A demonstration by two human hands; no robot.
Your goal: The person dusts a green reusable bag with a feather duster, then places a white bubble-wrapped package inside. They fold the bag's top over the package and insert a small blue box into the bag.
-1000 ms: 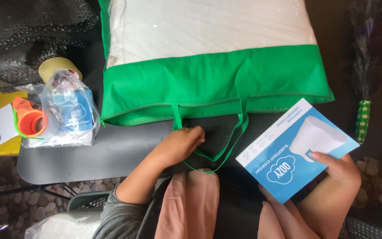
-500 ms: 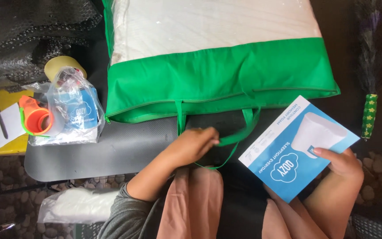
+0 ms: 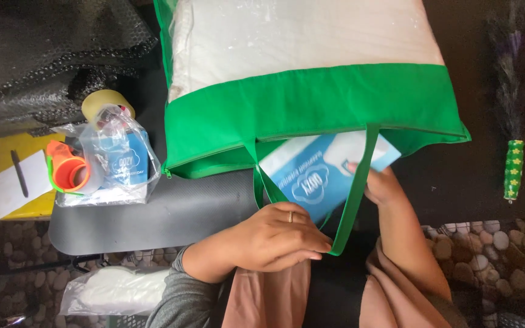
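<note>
Right hand [image 3: 379, 184] grasping a blue-and-white card [image 3: 317, 176] partly tucked under the open edge of the green bag [image 3: 311, 109]; left hand [image 3: 277, 240], fingers closed, pinching the green handle loop [image 3: 350, 206] on the dark tabletop [image 3: 171, 212]

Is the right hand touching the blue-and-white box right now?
Touching. The head view shows the right hand gripping the blue-and-white box's lower right edge, fingers overlapping it, by the green bag.

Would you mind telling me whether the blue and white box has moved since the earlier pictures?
Yes: the blue and white box has moved left and up, into the green bag's opening.
</note>
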